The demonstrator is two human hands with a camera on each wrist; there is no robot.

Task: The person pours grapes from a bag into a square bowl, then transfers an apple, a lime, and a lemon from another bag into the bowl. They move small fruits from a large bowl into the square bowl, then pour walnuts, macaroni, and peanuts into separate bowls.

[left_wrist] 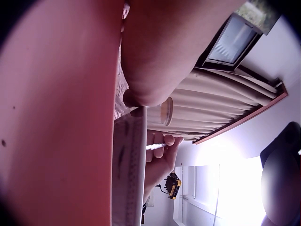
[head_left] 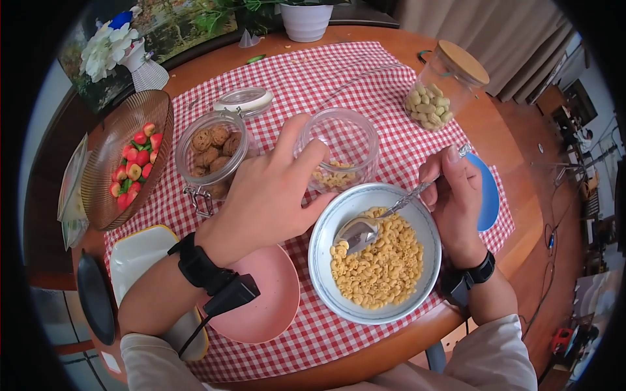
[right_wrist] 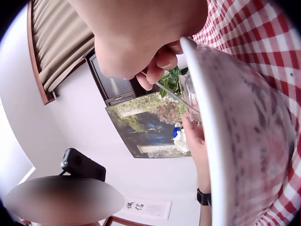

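My right hand pinches the patterned handle of a metal spoon. The spoon's bowl end rests among dry elbow macaroni in a white-and-blue bowl. My left hand reaches past the bowl with its fingers extended at the left side of a glass jar, overlapping its rim in the head view. A little macaroni lies in that jar. The left thumb sits at the bowl's rim, also seen in the left wrist view, where the thumb meets the bowl.
Left of the glass jar stands an open clip-top jar of walnuts. A pink plate, a white dish, and a brown basket of red fruits lie leftward. A lidded nut jar and blue plate are right.
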